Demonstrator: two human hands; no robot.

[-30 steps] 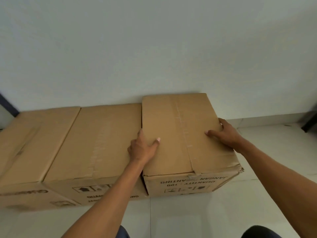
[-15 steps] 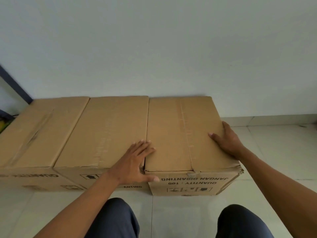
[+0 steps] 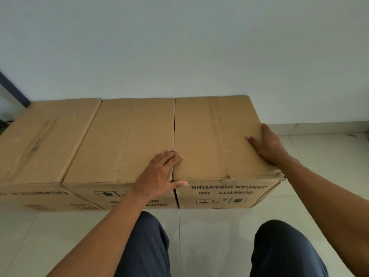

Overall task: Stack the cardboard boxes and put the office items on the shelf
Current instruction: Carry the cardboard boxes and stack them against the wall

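cardboard boxes [image 3: 127,140] x3 taped shut, hands [image 3: 159,172] on top

Three closed rectangular cardboard boxes stand side by side in a row on the tiled floor [image 3: 209,236], their far ends against the plain wall [image 3: 179,47]. The left cardboard box [image 3: 40,140] touches the middle cardboard box [image 3: 123,140], which touches the right cardboard box [image 3: 209,136]; the tops lie level. The left hand [image 3: 159,174] rests flat on the near end of the middle box, across the seam, its thumb over the right box's near top edge. The right hand [image 3: 267,144] lies on the right box's top at its right edge. Two bent knees [image 3: 147,246] are on the floor just before the boxes. A slanted dark post [image 3: 14,88] stands at the far left, behind the left box.
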